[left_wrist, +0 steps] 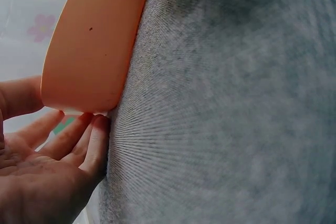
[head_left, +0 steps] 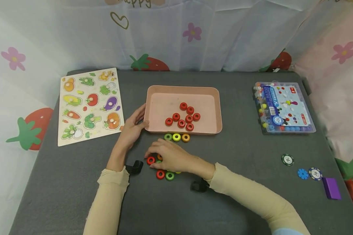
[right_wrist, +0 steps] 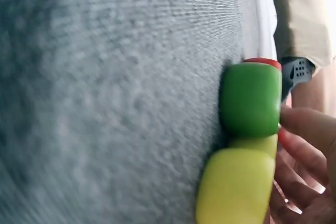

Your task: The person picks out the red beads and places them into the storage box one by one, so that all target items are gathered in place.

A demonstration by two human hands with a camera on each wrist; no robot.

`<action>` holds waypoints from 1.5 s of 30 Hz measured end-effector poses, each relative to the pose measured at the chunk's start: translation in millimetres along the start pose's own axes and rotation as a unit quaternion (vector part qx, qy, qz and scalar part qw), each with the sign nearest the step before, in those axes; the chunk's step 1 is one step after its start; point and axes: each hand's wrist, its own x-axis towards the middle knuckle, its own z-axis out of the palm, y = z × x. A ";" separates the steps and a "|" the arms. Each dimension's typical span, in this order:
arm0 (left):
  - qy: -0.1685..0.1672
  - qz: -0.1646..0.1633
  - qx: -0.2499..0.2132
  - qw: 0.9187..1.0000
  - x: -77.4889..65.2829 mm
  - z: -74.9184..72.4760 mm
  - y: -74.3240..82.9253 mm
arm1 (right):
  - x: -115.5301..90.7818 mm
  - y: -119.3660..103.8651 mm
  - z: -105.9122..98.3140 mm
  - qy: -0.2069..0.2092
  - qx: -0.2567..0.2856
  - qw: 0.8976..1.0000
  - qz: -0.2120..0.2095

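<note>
My left hand holds the left end of a pink tray, its thumb at the rim and fingers along the outer wall, as the left wrist view also shows. Several red ring-shaped beads lie in the tray. Just in front of it, my right hand pinches a red bead between thumb and fingers. Under and around that hand are more beads, partly hidden: a red bead, a green bead and a yellow bead. Green, yellow and orange beads line the tray's front wall.
A vegetable puzzle board lies at the left. At the right is a clear case of coloured pieces. Nearer, toward the right edge, are a green chip, a blue disc, a white-and-blue chip and a purple block.
</note>
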 end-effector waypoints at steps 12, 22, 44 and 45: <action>-0.006 0.004 -0.010 1.000 0.9 -0.2 -2.4 | 3.1 8.0 -9.2 0.078 0.043 0.996 0.006; -0.004 -0.007 0.004 1.000 1.8 0.1 -1.6 | 3.8 51.5 -53.5 0.262 0.106 0.955 0.085; -0.005 -0.012 -0.005 1.000 0.8 0.6 0.4 | -6.3 92.6 -76.0 0.256 0.055 0.946 0.190; -0.005 -0.013 -0.005 1.000 0.1 0.8 2.4 | -7.0 91.0 -75.9 0.257 0.058 0.947 0.183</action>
